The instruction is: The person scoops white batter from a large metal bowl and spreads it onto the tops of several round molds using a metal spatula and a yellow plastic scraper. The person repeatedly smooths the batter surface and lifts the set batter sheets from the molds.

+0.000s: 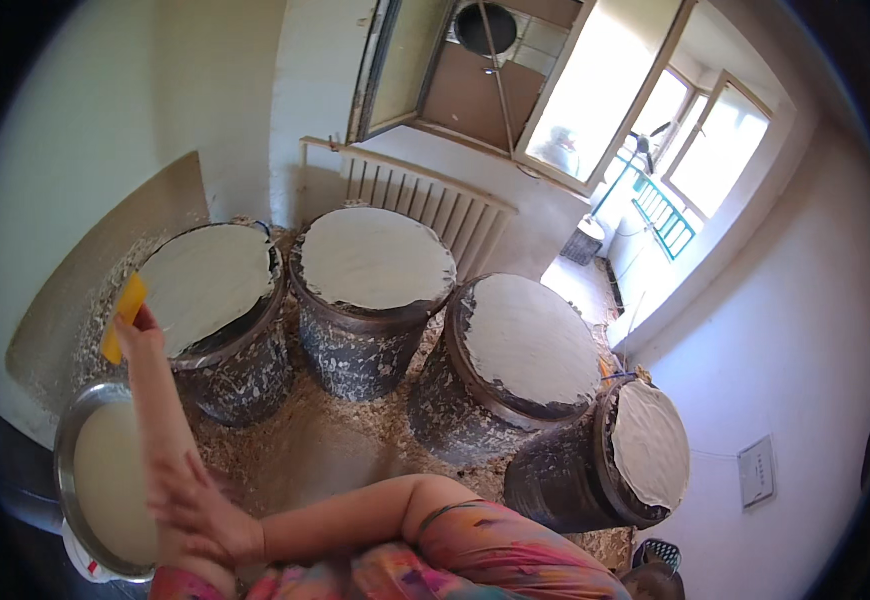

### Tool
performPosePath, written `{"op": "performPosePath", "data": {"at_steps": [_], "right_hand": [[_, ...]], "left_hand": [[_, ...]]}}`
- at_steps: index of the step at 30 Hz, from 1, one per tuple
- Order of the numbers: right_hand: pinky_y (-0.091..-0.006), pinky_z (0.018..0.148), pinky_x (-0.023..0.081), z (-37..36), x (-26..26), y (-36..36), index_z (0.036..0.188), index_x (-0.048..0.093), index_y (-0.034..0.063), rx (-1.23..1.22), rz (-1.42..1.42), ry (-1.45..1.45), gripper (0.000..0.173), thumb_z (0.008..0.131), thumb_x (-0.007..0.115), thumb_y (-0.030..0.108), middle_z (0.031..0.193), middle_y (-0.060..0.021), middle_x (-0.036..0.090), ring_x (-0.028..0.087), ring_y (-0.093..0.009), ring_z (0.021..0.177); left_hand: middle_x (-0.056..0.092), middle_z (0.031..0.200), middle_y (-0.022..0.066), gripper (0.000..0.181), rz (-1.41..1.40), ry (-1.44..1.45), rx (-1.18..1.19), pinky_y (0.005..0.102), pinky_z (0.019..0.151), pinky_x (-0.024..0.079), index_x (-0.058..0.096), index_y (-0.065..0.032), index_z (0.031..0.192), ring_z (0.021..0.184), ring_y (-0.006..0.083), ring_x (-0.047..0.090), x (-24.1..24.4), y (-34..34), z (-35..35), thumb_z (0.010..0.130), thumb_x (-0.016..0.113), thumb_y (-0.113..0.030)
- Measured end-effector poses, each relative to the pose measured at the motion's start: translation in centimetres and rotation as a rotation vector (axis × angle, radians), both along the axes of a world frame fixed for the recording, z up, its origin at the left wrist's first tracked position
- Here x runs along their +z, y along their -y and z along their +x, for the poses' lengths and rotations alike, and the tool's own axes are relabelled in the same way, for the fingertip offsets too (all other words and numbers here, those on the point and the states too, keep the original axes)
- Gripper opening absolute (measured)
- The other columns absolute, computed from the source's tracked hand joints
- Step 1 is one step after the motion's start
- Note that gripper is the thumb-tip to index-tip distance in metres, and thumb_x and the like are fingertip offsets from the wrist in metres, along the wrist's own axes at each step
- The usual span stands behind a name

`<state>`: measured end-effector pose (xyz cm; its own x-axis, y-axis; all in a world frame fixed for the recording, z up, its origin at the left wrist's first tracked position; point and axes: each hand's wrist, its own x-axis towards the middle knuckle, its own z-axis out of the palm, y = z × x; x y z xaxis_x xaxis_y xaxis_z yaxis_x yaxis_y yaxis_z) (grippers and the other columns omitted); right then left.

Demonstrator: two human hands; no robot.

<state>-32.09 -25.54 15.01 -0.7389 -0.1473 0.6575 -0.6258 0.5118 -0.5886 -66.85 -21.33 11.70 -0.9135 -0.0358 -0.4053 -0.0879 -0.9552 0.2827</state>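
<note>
My left hand (138, 334) reaches out at the left with a yellow plastic scraper (124, 317) in its grip, at the rim of the leftmost drum. A thin pale layer of batter or dough (209, 281) coats that drum's round top. My right hand (206, 514), blurred, lies across my left forearm with its fingers apart and holds nothing. Below my left hand stands a metal basin (67, 450) of creamy liquid batter (108, 480), partly hidden by my arm. Similar pale layers cover the second top (375, 255), the third top (532, 337) and the smaller rightmost top (648, 446).
The dark, splattered drums (360, 352) stand in an arc on a floor (292, 435) strewn with pale flakes. Behind them are a radiator (420, 202) and an open window (592, 90). A fan (642, 146) stands farther off at the right. A plastic basket (658, 553) sits at the lower right.
</note>
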Motion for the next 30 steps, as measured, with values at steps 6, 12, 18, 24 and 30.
{"op": "performPosePath", "data": {"at_steps": [6,12,18,24,30], "right_hand": [[-0.0522,0.092,0.029,-0.3,2.6,2.9,0.108,0.049,-0.0026,0.446,-0.16,-0.067,0.064,0.083,0.033,0.054,0.113,-0.0247,0.046,0.041,-0.042,0.108],[-0.0422,0.075,0.046,-4.1,1.5,4.1,0.107,0.051,-0.0031,0.83,-0.162,-0.174,0.068,0.081,0.039,0.058,0.098,-0.0231,0.055,0.056,-0.04,0.085],[-0.0547,0.094,0.027,-13.4,-4.0,-0.7,0.11,0.052,0.0034,0.494,0.104,-0.313,0.053,0.077,0.055,0.045,0.122,-0.0219,0.039,0.036,-0.04,0.115],[-0.0531,0.099,0.022,-23.6,-7.2,-8.8,0.129,0.032,0.0001,0.01,0.307,0.102,0.077,0.072,0.06,0.044,0.13,-0.0277,0.029,0.028,-0.041,0.122],[-0.0483,0.101,0.021,-30.2,-9.2,-12.8,0.125,0.028,-0.0103,0.419,0.512,0.659,0.081,0.067,0.062,0.035,0.126,-0.0337,0.03,0.027,-0.043,0.121]], "left_hand": [[0.059,0.081,0.0084,0.026,-0.104,0.025,-0.076,0.0243,0.058,0.054,0.054,-0.003,0.092,0.068,0.0189,0.061,-4.1,2.5,-2.2,0.086,0.05,-0.028],[0.059,0.073,0.0057,0.023,0.08,0.306,-0.092,0.025,0.05,0.05,0.056,-0.0079,0.084,0.06,0.0154,0.058,-7.1,4.5,1.6,0.084,0.055,-0.031],[0.059,0.083,0.0072,0.019,0.047,0.2,0.138,0.029,0.061,0.055,0.054,-0.0058,0.09,0.071,0.0186,0.061,-5.9,9.3,0.8,0.085,0.053,-0.024],[0.057,0.072,0.0025,0.04,-0.613,0.044,-0.332,0.025,0.046,0.04,0.057,-0.0071,0.095,0.059,0.0118,0.052,-10.6,8.0,2.7,0.085,0.047,-0.045],[0.057,0.077,0.0009,0.049,-0.846,0.17,-0.401,0.0244,0.052,0.037,0.057,-0.0065,0.099,0.061,0.0088,0.048,-11.3,4.0,4.8,0.083,0.047,-0.051]]}}
